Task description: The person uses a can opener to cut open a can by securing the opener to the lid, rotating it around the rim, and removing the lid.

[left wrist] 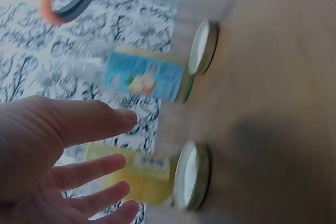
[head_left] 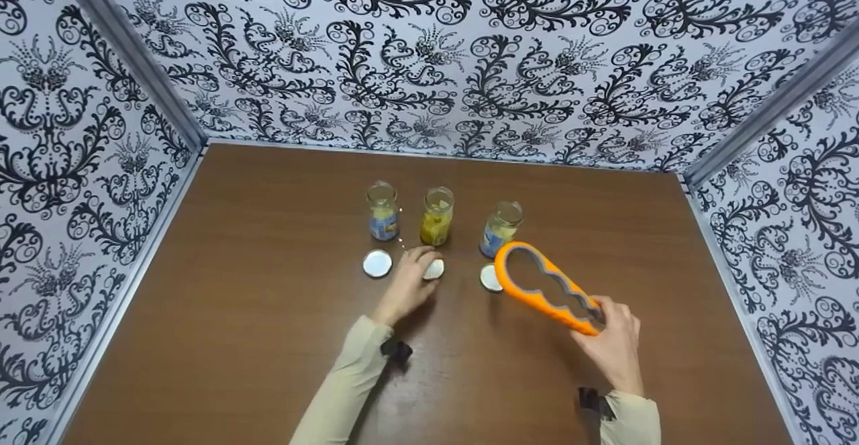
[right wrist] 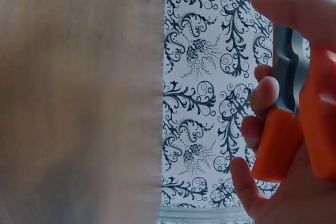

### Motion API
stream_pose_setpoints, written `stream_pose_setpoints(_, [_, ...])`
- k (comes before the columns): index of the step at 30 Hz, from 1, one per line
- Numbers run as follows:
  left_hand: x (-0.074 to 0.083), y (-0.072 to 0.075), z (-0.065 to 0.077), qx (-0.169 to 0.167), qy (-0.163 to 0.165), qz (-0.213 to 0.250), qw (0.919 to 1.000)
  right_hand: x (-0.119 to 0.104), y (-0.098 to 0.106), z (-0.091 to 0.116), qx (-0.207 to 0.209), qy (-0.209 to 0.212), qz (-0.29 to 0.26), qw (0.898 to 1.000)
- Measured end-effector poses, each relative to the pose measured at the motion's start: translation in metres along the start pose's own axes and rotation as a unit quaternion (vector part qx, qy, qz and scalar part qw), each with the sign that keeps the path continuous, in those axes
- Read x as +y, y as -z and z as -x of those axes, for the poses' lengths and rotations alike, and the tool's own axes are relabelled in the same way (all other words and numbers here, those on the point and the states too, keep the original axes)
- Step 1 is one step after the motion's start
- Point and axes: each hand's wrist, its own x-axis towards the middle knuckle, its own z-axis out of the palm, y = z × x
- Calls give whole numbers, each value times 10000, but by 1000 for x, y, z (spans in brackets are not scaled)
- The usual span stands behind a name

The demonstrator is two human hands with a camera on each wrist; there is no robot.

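My left hand (head_left: 409, 284) is over the table beside the middle lid (head_left: 434, 269). In the left wrist view its fingers are spread, with a gap between them and that lid (left wrist: 192, 177). My right hand (head_left: 614, 337) grips the end of an orange jar opener (head_left: 547, 305) with a grey scalloped inner edge, held above the table. Behind the lids stand three uncapped glass jars: a blue-labelled left jar (head_left: 383, 213), a middle jar (head_left: 437, 217) with yellow contents, and a blue-labelled right jar (head_left: 500, 230). The opener's loop partly covers the right lid (head_left: 489, 278).
The left lid (head_left: 377, 264) lies flat in front of the left jar. Patterned panels (head_left: 429, 62) close off the back and both sides of the brown table (head_left: 268, 337).
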Motion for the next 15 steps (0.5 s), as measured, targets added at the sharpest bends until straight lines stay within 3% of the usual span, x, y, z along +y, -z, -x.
stream_pose_setpoints(11, [-17, 23, 31, 341, 246, 43, 9991, -4, -18, 17, -627, 738, 411, 9945])
stream_pose_setpoints(15, [-22, 29, 38, 435, 320, 50, 9985, -9, -27, 20, -953, 825, 441, 9910])
